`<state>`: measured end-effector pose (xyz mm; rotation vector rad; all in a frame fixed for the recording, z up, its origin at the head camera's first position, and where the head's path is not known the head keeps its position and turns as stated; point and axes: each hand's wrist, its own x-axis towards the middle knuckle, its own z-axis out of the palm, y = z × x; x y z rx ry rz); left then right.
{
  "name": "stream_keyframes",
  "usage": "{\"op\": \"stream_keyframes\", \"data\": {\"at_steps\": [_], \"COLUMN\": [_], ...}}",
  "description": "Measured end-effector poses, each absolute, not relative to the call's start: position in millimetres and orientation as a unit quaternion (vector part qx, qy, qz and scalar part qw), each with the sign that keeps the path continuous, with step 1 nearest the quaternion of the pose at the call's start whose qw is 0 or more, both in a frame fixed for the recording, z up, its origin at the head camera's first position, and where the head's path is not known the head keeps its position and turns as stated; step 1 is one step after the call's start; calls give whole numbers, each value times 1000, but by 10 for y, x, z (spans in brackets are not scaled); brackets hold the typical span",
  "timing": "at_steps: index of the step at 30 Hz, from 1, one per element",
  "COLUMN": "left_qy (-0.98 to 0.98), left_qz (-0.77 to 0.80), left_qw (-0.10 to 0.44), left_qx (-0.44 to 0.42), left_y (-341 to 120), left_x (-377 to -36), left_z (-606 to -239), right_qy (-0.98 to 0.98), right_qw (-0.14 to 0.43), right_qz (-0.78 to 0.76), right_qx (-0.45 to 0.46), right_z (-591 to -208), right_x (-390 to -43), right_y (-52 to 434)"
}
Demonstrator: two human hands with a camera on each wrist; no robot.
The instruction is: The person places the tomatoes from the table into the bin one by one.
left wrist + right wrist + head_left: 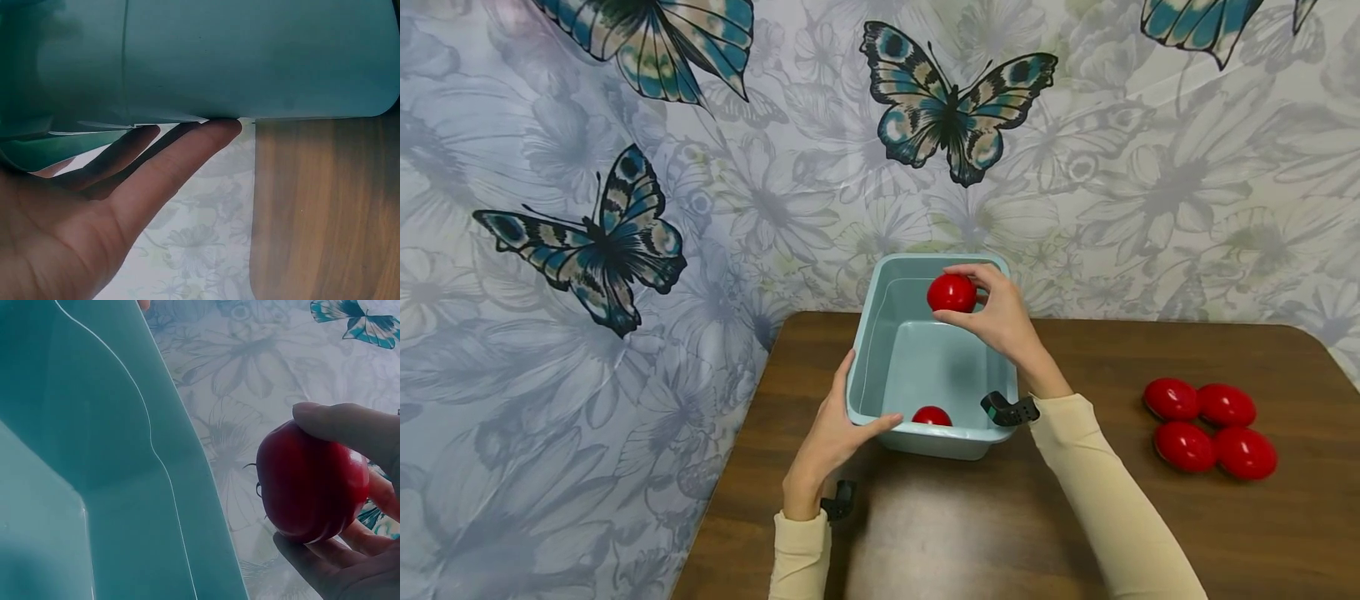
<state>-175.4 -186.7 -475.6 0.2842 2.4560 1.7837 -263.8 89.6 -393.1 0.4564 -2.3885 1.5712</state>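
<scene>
A red tomato (951, 293) is held between the thumb and fingers of my right hand (996, 315), over the far part of a pale blue-green plastic basin (867, 333). In the right wrist view, dark stem bits curl from one end of this tomato (312, 484). My left hand (835, 437) holds the basin at its near left corner, thumb over the near rim and fingers along the outer left side. The left wrist view shows those fingers (181, 156) against the basin's wall (262, 62). Inside the basin, a second tomato (932, 415) lies by the near wall, partly hidden by the rim.
Several more red tomatoes (1183, 446) sit grouped on the right of the brown wooden table (925, 533). Behind the table hangs a floral backdrop with butterflies (955, 108), close to the basin's far end. Each wrist wears a black band (1009, 410).
</scene>
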Motion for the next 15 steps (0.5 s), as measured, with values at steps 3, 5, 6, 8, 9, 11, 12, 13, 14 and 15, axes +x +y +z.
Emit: {"op": "stream_keyframes", "data": {"at_steps": [3,5,6,8,9,11,12,13,14,15], "left_qy": [807,810,810,809,809,808,807,807,807,807], "left_qz": [582,578,578,579,579,580,581,582,581,582], "left_qw": [47,47,48,47,47,48,48,48,48,48], "left_qx": [90,86,87,88,88,89,91,91,91,91], "left_y": [-1864,-1862,-1865,-1865,-1864,-1864,-1865,-1862,-1859,-1859], "left_x": [-1756,-1756,-1757,-1759,-1757,-1756,-1759,-1759,-1760,-1763], "left_z": [-4749,-4745,-4747,-4748,-4746,-4745,-4748,-4747,-4747,-4750], "right_qy": [-825,-829,-832,-836,-838,-839,-834,-830,-825,-819], "right_qw": [116,108,103,92,88,80,78,77,76,76], "right_qz": [532,528,526,522,520,521,527,534,541,548], "right_qx": [153,148,146,141,140,139,141,144,147,151], "right_z": [-3944,-3954,-3961,-3973,-3979,-3989,-3990,-3988,-3982,-3976], "right_x": [-2640,-2639,-2640,-2643,-2644,-2645,-2646,-2647,-2647,-2647], "right_y": [902,905,906,912,915,923,928,932,937,943]}}
